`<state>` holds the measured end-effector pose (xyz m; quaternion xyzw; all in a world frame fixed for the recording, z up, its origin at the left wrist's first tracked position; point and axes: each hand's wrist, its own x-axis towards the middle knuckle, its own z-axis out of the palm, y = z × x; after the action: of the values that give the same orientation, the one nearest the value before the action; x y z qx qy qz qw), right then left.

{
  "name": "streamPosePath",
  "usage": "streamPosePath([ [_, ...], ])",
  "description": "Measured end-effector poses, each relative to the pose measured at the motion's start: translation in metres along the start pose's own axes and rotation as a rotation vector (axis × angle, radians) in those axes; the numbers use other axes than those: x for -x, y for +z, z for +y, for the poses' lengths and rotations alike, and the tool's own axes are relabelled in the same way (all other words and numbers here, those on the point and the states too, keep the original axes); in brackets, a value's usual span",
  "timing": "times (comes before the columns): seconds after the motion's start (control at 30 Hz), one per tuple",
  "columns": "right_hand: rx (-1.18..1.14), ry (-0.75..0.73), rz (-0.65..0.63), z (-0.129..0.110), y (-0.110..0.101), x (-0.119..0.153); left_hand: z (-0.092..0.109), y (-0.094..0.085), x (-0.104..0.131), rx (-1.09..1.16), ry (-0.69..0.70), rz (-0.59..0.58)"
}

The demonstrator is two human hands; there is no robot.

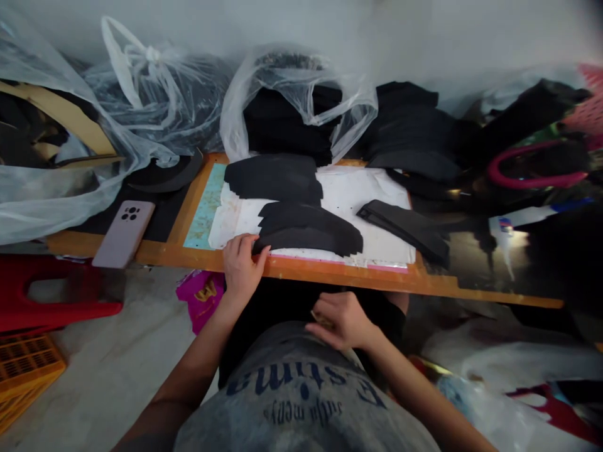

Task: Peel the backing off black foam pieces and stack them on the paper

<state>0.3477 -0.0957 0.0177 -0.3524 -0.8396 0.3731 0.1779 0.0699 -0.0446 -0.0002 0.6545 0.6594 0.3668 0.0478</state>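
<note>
My left hand (242, 267) rests at the table's front edge, thumb apart from the fingers, touching the left end of a fanned stack of black sheet pieces (311, 229). Behind that stack lies a second fanned stack of black pieces (276, 177). Both lie on a worn white sheet (342, 191). My right hand (346, 320) is held low in front of my shirt, below the table edge, its fingers curled around a small tan thing (323, 319) that is mostly hidden. Further right on the sheet lies a long black folded piece (402, 229).
Clear plastic bags (235, 119) with black material line the back. A phone (125, 232) lies at the left edge. To the right are a white bottle with a nozzle (506, 235) and a pink handle (499, 172). A red stool (89, 307) stands lower left.
</note>
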Motion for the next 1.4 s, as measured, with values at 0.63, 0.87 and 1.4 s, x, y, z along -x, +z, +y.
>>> streamPosePath([
  [0.63, 0.381, 0.062, 0.662, -0.007, -0.058, -0.032, 0.002, -0.039, -0.051, 0.407, 0.296, -0.216],
  [0.87, 0.785, 0.586, 0.636, 0.089, -0.16, 0.013, -0.128, -0.05, -0.183, -0.087, -0.175, 0.063],
  [1.4, -0.215, 0.04, 0.407, -0.027, -0.047, -0.062, 0.009, -0.067, -0.031, 0.228, 0.371, -0.515],
])
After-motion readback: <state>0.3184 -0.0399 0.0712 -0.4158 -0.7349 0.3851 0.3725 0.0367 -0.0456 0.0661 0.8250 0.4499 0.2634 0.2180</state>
